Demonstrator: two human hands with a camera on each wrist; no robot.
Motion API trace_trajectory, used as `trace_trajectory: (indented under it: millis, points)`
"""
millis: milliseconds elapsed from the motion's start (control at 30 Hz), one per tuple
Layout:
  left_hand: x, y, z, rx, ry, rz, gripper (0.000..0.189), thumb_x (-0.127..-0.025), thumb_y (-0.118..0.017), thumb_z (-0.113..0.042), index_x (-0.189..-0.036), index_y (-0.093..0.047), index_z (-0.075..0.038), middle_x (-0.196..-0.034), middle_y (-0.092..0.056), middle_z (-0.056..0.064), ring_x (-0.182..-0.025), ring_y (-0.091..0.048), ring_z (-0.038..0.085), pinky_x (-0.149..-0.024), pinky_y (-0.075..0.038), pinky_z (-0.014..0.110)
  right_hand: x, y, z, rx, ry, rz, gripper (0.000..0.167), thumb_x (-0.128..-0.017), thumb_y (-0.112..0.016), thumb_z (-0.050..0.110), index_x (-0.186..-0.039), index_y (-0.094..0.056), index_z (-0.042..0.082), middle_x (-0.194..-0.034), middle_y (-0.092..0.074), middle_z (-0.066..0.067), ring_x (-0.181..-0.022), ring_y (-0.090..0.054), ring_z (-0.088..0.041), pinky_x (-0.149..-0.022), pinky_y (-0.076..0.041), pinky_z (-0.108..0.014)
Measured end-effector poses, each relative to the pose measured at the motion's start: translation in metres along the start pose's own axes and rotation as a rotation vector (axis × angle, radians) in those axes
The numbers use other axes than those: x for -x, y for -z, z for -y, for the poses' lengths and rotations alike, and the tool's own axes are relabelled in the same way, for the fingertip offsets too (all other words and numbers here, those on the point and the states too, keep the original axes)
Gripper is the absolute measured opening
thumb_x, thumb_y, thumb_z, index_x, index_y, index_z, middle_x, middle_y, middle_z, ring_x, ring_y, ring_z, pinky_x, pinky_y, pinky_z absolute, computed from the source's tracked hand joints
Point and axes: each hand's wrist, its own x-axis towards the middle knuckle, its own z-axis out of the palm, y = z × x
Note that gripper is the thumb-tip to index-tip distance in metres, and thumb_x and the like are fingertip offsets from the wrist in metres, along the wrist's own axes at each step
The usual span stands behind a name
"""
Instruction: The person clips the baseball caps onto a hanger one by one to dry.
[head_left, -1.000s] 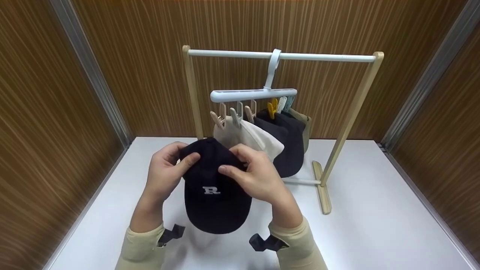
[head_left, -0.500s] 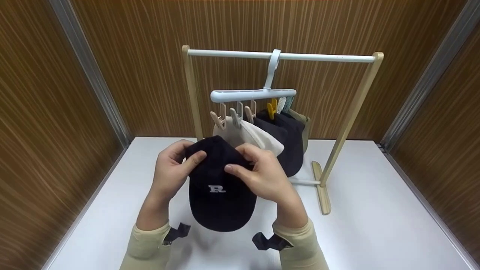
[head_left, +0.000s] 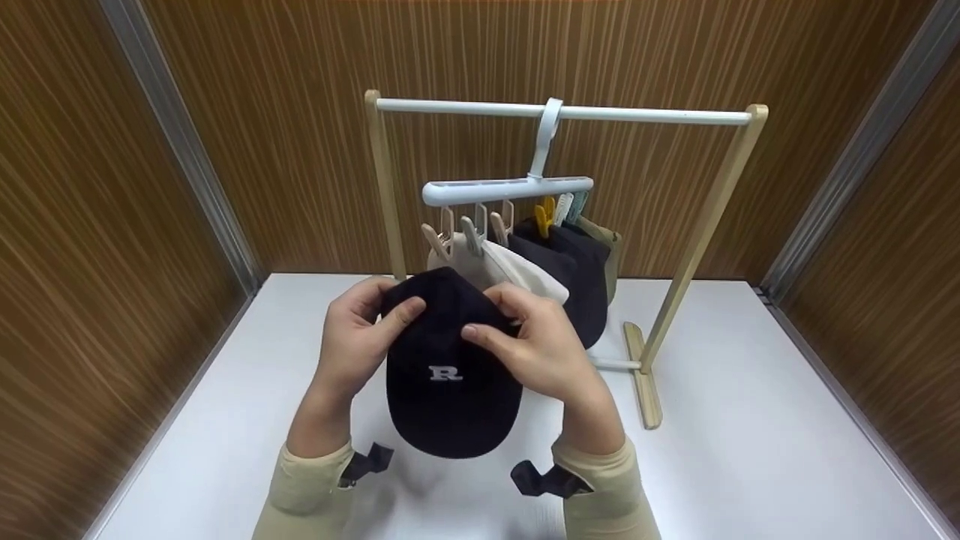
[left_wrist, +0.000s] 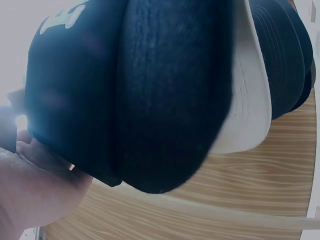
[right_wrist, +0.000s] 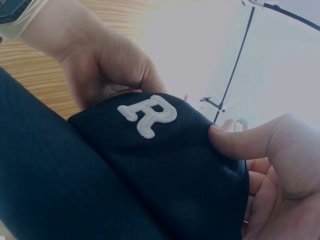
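A dark baseball cap [head_left: 454, 409] with a white letter R hangs brim-down between both hands in the head view. My left hand [head_left: 360, 341] grips the left side of its crown, thumb on the front and fingers behind. On the crown's right side my right hand [head_left: 540, 345] pinches the fabric the same way. In the right wrist view the right thumb presses the cap [right_wrist: 175, 170] near its top. Just behind the held cap hangs a white cap [head_left: 525, 274], below beige and grey clips [head_left: 472, 234] on a light-blue hanger [head_left: 487, 192].
The hanger hooks over the white rail [head_left: 660, 115] of a wooden-legged rack. Farther along it hang a dark cap [head_left: 577, 292] under a yellow clip [head_left: 544, 217] and a khaki cap [head_left: 613, 262]. White tabletop [head_left: 750, 420] lies below, with wood-grain panels around.
Both hands have moved the dark cap right and slightly up, closer to the clips at the hanger's left end. The grip looks the same; the rack stays in place.
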Motion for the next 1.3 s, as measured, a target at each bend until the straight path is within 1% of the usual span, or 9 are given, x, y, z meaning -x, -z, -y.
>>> trace_trajectory:
  millis: [100, 267, 533, 767, 1067, 1300]
  points:
    - [-0.001, -0.002, 0.0, 0.002, -0.004, 0.0, 0.007, -0.099, -0.082, 0.001, -0.103, -0.076, 0.002, -0.097, -0.076, 0.012, -0.086, -0.068, 0.024, -0.078, -0.057, 0.031, 0.0, 0.002, 0.0, -0.009, -0.006, 0.001, 0.017, -0.097, -0.088, 0.015, -0.108, -0.077, 0.009, -0.091, -0.077, 0.006, -0.085, -0.071, -0.014, -0.076, -0.058, -0.032]
    - [-0.003, -0.005, 0.0, 0.003, -0.018, -0.007, 0.007, -0.099, -0.083, 0.001, -0.102, -0.076, 0.001, -0.094, -0.076, 0.012, -0.082, -0.067, 0.022, -0.074, -0.056, 0.029, 0.001, 0.004, -0.001, -0.009, -0.008, -0.003, 0.016, -0.097, -0.088, 0.016, -0.108, -0.078, 0.009, -0.09, -0.077, 0.006, -0.085, -0.07, -0.014, -0.078, -0.057, -0.032]
    - [-0.003, -0.01, -0.002, 0.012, -0.042, -0.016, 0.009, -0.098, -0.083, 0.001, -0.102, -0.076, 0.002, -0.092, -0.075, 0.011, -0.081, -0.067, 0.021, -0.074, -0.056, 0.029, 0.001, 0.01, 0.001, -0.002, -0.014, 0.0, 0.02, -0.095, -0.09, 0.015, -0.11, -0.078, 0.009, -0.091, -0.077, 0.007, -0.087, -0.07, -0.014, -0.08, -0.057, -0.033]
    - [-0.002, -0.016, -0.002, 0.032, -0.045, -0.033, 0.01, -0.097, -0.084, 0.002, -0.101, -0.075, 0.004, -0.091, -0.075, 0.011, -0.082, -0.067, 0.021, -0.072, -0.057, 0.029, 0.003, 0.014, 0.0, 0.01, -0.02, 0.001, 0.02, -0.096, -0.089, 0.014, -0.111, -0.077, 0.009, -0.09, -0.076, 0.008, -0.089, -0.069, -0.014, -0.079, -0.057, -0.034]
    - [0.0, -0.025, -0.001, 0.053, -0.053, -0.035, 0.01, -0.098, -0.083, 0.002, -0.103, -0.075, 0.003, -0.094, -0.075, 0.011, -0.082, -0.069, 0.022, -0.071, -0.06, 0.029, 0.006, 0.021, -0.002, 0.029, -0.006, 0.005, 0.021, -0.096, -0.09, 0.016, -0.112, -0.078, 0.01, -0.095, -0.076, 0.008, -0.093, -0.07, -0.015, -0.088, -0.059, -0.039]
    - [0.003, -0.029, 0.001, 0.063, -0.059, -0.025, 0.009, -0.098, -0.082, 0.003, -0.104, -0.076, 0.002, -0.093, -0.075, 0.012, -0.081, -0.069, 0.021, -0.071, -0.059, 0.029, 0.009, 0.026, -0.004, 0.042, -0.007, 0.015, 0.021, -0.096, -0.09, 0.015, -0.112, -0.078, 0.01, -0.098, -0.076, 0.008, -0.093, -0.069, -0.015, -0.085, -0.058, -0.036]
